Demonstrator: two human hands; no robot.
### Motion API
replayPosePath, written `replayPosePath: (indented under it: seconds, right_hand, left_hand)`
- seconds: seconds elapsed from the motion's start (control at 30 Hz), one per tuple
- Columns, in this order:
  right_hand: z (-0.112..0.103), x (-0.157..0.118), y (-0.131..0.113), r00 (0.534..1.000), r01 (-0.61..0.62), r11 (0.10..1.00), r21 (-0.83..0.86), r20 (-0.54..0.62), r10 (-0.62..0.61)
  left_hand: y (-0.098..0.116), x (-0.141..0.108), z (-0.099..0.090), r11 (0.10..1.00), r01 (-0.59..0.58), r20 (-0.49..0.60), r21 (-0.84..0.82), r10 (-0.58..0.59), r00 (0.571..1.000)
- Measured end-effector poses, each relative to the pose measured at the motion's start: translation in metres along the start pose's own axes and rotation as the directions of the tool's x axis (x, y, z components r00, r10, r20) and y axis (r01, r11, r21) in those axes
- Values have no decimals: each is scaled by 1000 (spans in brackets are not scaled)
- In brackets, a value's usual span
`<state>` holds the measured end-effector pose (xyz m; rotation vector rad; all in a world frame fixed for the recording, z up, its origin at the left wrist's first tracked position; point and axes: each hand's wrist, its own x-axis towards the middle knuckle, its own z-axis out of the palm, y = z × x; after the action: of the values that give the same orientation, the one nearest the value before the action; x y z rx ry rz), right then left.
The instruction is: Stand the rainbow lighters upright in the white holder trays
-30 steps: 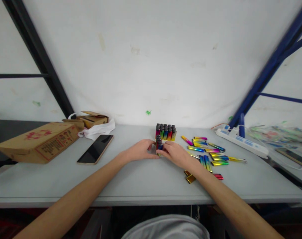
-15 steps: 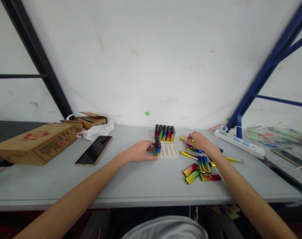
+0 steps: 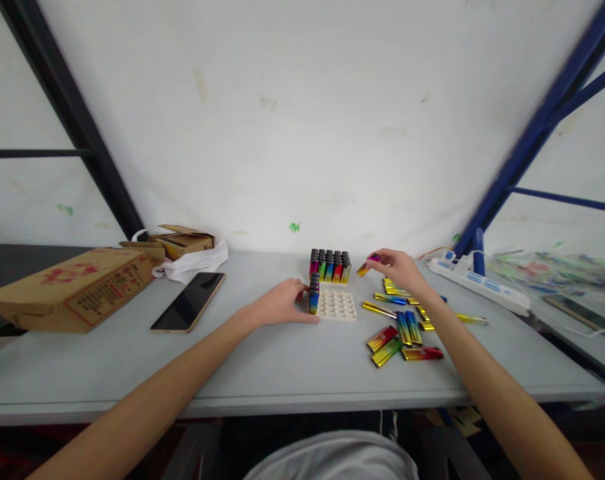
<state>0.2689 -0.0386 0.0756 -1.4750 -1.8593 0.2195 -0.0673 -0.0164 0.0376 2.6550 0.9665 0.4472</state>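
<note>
A white tray (image 3: 336, 306) with round holes lies on the table, with a row of upright lighters (image 3: 314, 294) along its left side. My left hand (image 3: 284, 303) is curled round the tray's left edge, thumb and fingers on either side of that row. Between the fingertips of my right hand (image 3: 397, 267) is a yellow, red and purple lighter (image 3: 368, 265), tilted and raised off the table. Behind the tray stands a block of upright lighters (image 3: 330, 267) with black tops. Several loose lighters (image 3: 408, 328) in metallic colours lie to the right of the tray.
On the left are a phone (image 3: 188, 303), a cardboard box (image 3: 72, 287), a smaller open box (image 3: 182, 243) and a white bag (image 3: 195, 261). A white power strip (image 3: 480, 285) with a cable lies at the right. Blue and black frame posts flank the wall.
My right hand has lifted a lighter from the loose ones and moved slightly up and left with it. The tray has shifted slightly with my left hand beside it.
</note>
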Motion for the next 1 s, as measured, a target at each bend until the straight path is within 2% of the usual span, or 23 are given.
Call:
replayPosePath:
  seconds: [0.07, 0.17, 0.23, 0.3, 0.37, 0.43, 0.53, 0.6, 0.7, 1.0]
  right_hand:
    - [1, 2, -16, 1000, -18, 971, 237, -6, 20]
    - [11, 2, -43, 997, -72, 801, 594, 51, 51]
    - [22, 0, -58, 991, -102, 675, 730, 136, 3]
    - [36, -4, -67, 979, -126, 618, 776, 196, -46]
    - [51, -7, -71, 978, -149, 634, 759, 206, -17]
    - [63, -11, -69, 987, -141, 715, 685, 151, 50]
    - [73, -15, -64, 998, -56, 891, 451, 6, 60]
    - [73, -18, -62, 996, -40, 959, 281, -63, 60]
    - [70, -21, -63, 989, -88, 986, 143, -103, 103]
    - [70, -24, -65, 995, -41, 997, 64, -90, 47]
  left_hand:
    - [-2, 1, 3, 1000, 12, -15, -18, -12, 1000]
    - [-3, 2, 2, 999, -7, -7, -35, 7, 1000]
    - [-2, 2, -1, 999, -22, 9, -27, 22, 1000]
    - [-1, 1, -4, 999, -25, 27, -20, 26, 999]
    - [0, 1, -5, 999, -20, 37, -31, 22, 999]
    - [1, 1, -6, 999, -13, 35, -48, 14, 999]
    - [2, 0, -6, 999, -3, 23, -53, 4, 1000]
    - [3, 0, -6, 999, 1, 20, -52, 0, 1000]
    - [4, 0, -6, 999, 17, 26, -52, -15, 1000]
    - [2, 0, -5, 999, 13, 32, -40, -12, 999]
